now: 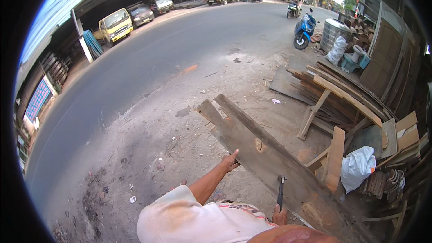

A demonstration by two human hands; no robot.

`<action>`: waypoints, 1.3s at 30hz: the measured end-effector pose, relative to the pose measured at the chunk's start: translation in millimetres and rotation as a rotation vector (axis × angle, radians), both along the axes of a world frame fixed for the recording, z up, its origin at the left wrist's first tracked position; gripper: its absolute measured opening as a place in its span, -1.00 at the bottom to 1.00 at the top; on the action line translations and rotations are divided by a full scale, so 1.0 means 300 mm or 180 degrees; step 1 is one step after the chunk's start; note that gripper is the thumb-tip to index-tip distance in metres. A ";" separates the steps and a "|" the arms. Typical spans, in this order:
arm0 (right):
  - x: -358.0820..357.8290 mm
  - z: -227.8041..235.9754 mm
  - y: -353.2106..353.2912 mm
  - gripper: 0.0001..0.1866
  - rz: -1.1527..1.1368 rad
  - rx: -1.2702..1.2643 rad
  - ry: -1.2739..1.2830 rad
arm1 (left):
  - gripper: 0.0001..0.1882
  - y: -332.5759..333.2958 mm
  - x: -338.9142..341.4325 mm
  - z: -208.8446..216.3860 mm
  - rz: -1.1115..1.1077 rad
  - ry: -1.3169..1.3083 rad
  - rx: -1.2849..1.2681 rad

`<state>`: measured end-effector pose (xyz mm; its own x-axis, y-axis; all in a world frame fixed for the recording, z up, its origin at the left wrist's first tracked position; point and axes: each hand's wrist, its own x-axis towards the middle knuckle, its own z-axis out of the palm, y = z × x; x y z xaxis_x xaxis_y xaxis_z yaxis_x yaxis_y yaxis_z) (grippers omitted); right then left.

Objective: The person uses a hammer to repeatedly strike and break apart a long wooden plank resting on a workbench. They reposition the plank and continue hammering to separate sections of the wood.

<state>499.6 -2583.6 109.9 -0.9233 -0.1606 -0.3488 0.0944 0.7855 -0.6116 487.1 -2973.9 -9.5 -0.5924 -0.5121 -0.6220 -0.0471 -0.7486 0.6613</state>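
Note:
A long, weathered wooden board (pixel 270 157) slants from the middle of the view down to the lower right, its far end split and notched. My left hand (pixel 231 161) grips its near left edge, thumb on top and fingers partly hidden beneath. Lower down, my right hand (pixel 280 216) is closed round the handle of a hammer (pixel 281 190). The hammer's head lies over the board's face; I cannot tell whether it touches the wood. Part of my right hand is cut off by my own arm.
Right of the board are stacked planks (pixel 310 90), a wooden trestle (pixel 315 113), a white sack (pixel 357 168) and roof tiles (pixel 382 183). A blue motor scooter (pixel 305 30) stands near a metal tank (pixel 335 34). Beyond the dirt ground runs a road (pixel 180 40) with a rider on a motorbike (pixel 294 10).

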 end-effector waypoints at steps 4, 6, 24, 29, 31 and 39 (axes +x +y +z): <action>-0.006 -0.036 -0.001 -0.34 0.0019 0.0219 -0.0249 | -0.47 0.035 0.005 -0.067 -0.0075 -0.0003 -0.0184; 0.002 -0.015 -0.003 -0.33 0.0091 0.0126 -0.0253 | -0.48 0.043 0.017 -0.081 -0.0260 -0.0017 -0.0192; 0.062 0.047 -0.056 -0.37 -0.0388 -0.0371 -0.0112 | -0.42 -0.153 -0.019 -0.105 0.0144 0.0414 0.0324; 0.084 0.020 -0.095 -0.41 -0.0484 -0.0470 0.0142 | -0.37 -0.143 0.002 -0.050 -0.0117 0.0495 -0.0004; 0.087 0.021 -0.120 -0.41 -0.0387 -0.0343 0.0286 | -0.36 -0.155 0.010 -0.060 -0.0245 0.0554 0.0116; 0.072 -0.052 -0.255 -0.46 -0.0408 -0.0423 0.0500 | -0.33 -0.237 0.006 -0.137 -0.0801 0.0716 0.0588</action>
<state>521.1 -2660.2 94.4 -0.9804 -0.0733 -0.1830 0.0839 0.6849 -0.7238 489.0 -3045.1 -50.7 -0.8175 -0.2247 -0.5303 -0.1137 -0.8397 0.5311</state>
